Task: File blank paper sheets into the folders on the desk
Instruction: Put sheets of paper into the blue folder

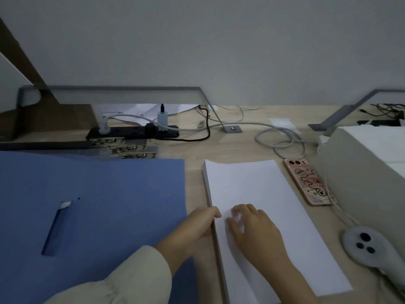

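A stack of blank paper [263, 189] lies flat on the desk [241, 145], right of centre, with its long side running away from the person. Just left of it, apart by a narrow strip of bare wood, lies a blue folder [109, 194], closed and flat, with a slanted slot [57, 227] in its cover. Both hands are at the stack's near left edge. The left hand [197, 227], coming out of a cream sleeve [131, 277], grips that edge: its thumb lies over the top sheet and its fingers curl down the side. The right hand [256, 231] rests on top of the stack with bent fingers, tips on the top sheet close to the left thumb; whether it pinches a sheet or only presses cannot be told. Right of the stack, near but not touching, lies 1 phone [306, 183] in a pink case, back up. A white controller [368, 246] lies at the near right, and a white box [361, 161] stands beyond it. Behind the folder are metal clips [129, 148] and a black power strip [131, 131], with a grey cable [280, 137] looped on the desk further right.
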Demonstrator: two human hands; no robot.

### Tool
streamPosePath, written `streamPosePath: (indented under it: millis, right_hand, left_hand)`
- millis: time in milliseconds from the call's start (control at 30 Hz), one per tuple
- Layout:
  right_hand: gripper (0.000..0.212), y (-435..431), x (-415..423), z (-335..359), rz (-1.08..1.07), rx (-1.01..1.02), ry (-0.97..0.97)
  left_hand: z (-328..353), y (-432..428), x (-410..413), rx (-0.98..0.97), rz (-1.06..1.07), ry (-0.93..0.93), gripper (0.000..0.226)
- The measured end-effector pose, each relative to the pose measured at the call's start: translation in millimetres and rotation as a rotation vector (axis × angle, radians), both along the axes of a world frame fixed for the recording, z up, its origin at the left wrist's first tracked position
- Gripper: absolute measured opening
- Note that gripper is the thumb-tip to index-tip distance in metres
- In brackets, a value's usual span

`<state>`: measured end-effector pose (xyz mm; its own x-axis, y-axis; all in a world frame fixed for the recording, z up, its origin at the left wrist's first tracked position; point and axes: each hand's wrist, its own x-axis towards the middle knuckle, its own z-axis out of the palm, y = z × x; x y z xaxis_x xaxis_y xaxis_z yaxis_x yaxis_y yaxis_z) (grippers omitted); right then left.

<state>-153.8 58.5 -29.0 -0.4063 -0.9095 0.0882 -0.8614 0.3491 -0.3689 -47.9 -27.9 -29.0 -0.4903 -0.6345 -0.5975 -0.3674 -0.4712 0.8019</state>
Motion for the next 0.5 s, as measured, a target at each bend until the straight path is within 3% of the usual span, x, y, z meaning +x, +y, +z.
streamPosePath:
  millis: [100, 300, 500]
  right_hand:
    - [0.047, 2, 5, 1, -0.022, 0.000, -0.053]
    - [0.057, 3, 17, -2, -0.060, -0.015, -0.059]
    - [0.047, 2, 19, -6, -0.081, -0.036, -0.079]
  left_hand:
    - [-4, 11, 7, 0.010, 0.016, 0.133, 0.023]
    - [-18, 29, 12, 0.390, 0.232, 0.508, 0.036]
    - [-28, 31, 17, 0.362, 0.204, 0.587, 0.028]
